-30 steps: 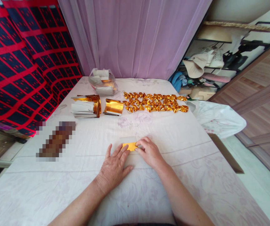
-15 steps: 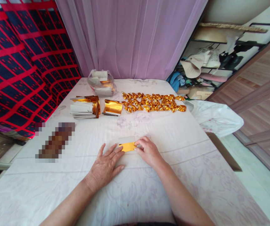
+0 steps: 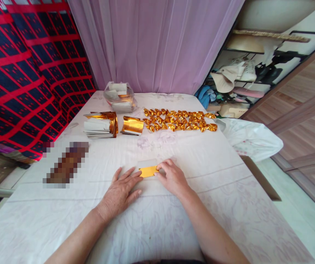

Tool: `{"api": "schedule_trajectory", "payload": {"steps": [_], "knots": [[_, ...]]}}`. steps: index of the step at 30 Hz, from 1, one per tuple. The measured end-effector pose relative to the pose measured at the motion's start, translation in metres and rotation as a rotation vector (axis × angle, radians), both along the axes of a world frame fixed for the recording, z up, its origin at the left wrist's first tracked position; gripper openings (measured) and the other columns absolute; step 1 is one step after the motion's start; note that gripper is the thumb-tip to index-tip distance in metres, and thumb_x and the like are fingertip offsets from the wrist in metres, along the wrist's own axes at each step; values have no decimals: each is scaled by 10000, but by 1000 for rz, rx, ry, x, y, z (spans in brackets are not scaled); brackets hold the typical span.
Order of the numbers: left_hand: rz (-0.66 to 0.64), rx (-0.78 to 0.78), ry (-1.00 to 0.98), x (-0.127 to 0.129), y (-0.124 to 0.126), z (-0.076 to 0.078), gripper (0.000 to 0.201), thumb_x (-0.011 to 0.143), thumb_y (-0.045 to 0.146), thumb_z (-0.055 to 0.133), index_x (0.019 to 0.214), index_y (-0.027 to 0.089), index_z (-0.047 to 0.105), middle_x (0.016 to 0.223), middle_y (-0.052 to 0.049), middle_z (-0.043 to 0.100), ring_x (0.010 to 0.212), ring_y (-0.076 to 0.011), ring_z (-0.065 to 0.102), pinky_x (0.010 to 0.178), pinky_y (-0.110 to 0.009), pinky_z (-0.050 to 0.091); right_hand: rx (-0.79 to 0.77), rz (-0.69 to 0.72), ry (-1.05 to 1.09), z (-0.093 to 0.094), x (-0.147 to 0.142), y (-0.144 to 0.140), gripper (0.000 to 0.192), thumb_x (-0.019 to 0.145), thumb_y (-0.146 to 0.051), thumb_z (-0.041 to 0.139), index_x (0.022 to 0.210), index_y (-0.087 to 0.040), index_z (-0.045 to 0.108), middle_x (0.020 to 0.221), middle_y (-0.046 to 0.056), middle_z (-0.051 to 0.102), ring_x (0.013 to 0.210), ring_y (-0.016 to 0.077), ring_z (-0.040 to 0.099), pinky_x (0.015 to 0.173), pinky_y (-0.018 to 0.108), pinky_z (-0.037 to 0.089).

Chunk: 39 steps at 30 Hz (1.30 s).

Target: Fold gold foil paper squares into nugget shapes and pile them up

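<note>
A sheet of gold foil paper (image 3: 148, 171) lies on the cloth in front of me, its gold part folded over and a pale strip showing along its far side. My left hand (image 3: 123, 189) rests flat with the fingers spread, its fingertips touching the sheet's left end. At the right end, my right hand (image 3: 171, 176) pinches the folded edge between thumb and fingers. Farther back stand a small stack of gold foil sheets (image 3: 132, 125) and a larger stack (image 3: 101, 126) with pale backs showing. Rows of folded gold foil pieces (image 3: 179, 120) lie to their right.
A clear plastic bag (image 3: 119, 97) of more sheets sits at the back left. A blurred-out patch (image 3: 65, 165) covers something on the left. White plastic bag (image 3: 253, 138) hangs past the right edge of the table (image 3: 152, 223). Purple curtain (image 3: 154, 44) borders the back.
My left hand has slid slightly left along the sheet. The right hand's thumb has shifted a little inward at the fold. The view has moved slightly.
</note>
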<state>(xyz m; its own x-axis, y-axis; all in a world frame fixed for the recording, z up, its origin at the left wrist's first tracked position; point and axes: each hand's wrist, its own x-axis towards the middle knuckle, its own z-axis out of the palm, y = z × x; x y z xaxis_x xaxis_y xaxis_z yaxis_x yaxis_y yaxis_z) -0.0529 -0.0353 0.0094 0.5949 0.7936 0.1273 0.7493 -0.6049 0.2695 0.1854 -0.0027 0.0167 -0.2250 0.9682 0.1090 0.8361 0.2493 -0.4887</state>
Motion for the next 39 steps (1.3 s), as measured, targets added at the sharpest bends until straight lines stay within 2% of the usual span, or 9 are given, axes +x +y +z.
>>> {"api": "schedule_trajectory", "payload": {"steps": [5, 14, 18, 22, 24, 27, 30, 35, 39], "knots": [[-2, -35, 3, 0, 2, 4, 393, 964, 425, 451, 1295, 256, 578, 1386, -67, 564, 1362, -276, 418, 1153, -582, 175, 36, -124, -179, 5, -17, -6, 265, 769, -438, 728, 894, -232, 619, 942, 43, 573, 824, 190, 590, 659, 279, 427], [22, -78, -33, -6, 4, 3, 362, 991, 369, 410, 1294, 278, 587, 1359, -58, 590, 1359, -269, 425, 1127, -592, 234, -61, -58, -8, 0, -2, 0, 138, 789, -192, 702, 895, -230, 623, 982, 7, 583, 852, 140, 597, 742, 250, 430], [27, -14, -44, -7, 4, 0, 336, 975, 369, 449, 1252, 278, 615, 1323, -49, 619, 1319, -269, 472, 1119, -594, 252, -98, -16, 71, -2, 5, 5, 126, 787, -132, 675, 860, -225, 631, 948, -15, 574, 699, 95, 550, 696, 233, 415], [19, 129, -94, -2, 1, 2, 265, 956, 323, 480, 1096, 232, 686, 1227, -62, 673, 1171, -244, 584, 1087, -517, 345, -113, -9, 56, -2, 6, 8, 112, 785, -136, 669, 856, -219, 642, 946, -8, 570, 694, 96, 540, 690, 238, 406], [-14, 199, -99, 3, 1, 4, 265, 962, 280, 462, 1103, 230, 681, 1202, -58, 683, 1139, -227, 595, 1069, -476, 374, -107, -1, 50, -2, 6, 8, 118, 784, -132, 668, 860, -219, 644, 946, -5, 570, 706, 101, 543, 695, 241, 407], [-49, 274, -65, 10, 3, 5, 301, 971, 246, 440, 1193, 244, 643, 1248, -45, 662, 1226, -248, 536, 1083, -484, 349, -99, 21, 59, -3, 7, 8, 123, 789, -132, 668, 873, -218, 642, 953, -2, 572, 699, 102, 539, 698, 245, 412], [-36, 260, -31, 12, 9, 2, 307, 966, 278, 459, 1224, 254, 624, 1304, -28, 632, 1294, -281, 478, 1108, -518, 294, -88, 39, 82, -6, 9, 7, 128, 796, -130, 663, 891, -214, 640, 962, 2, 574, 683, 98, 536, 696, 248, 423], [1, 185, -13, 11, 13, -3, 314, 966, 322, 463, 1232, 258, 618, 1290, -24, 642, 1289, -273, 483, 1127, -522, 239, -46, 57, 157, -11, 12, 7, 181, 777, -77, 645, 893, -215, 642, 961, 3, 586, 677, 96, 548, 692, 248, 448], [-10, 223, 13, 13, 12, 1, 301, 957, 312, 482, 1220, 262, 621, 1263, -14, 658, 1262, -283, 508, 1127, -533, 217, -34, 69, 228, -15, 17, 10, 256, 743, -1, 609, 885, -210, 649, 944, 5, 602, 695, 101, 570, 676, 236, 468]]}}
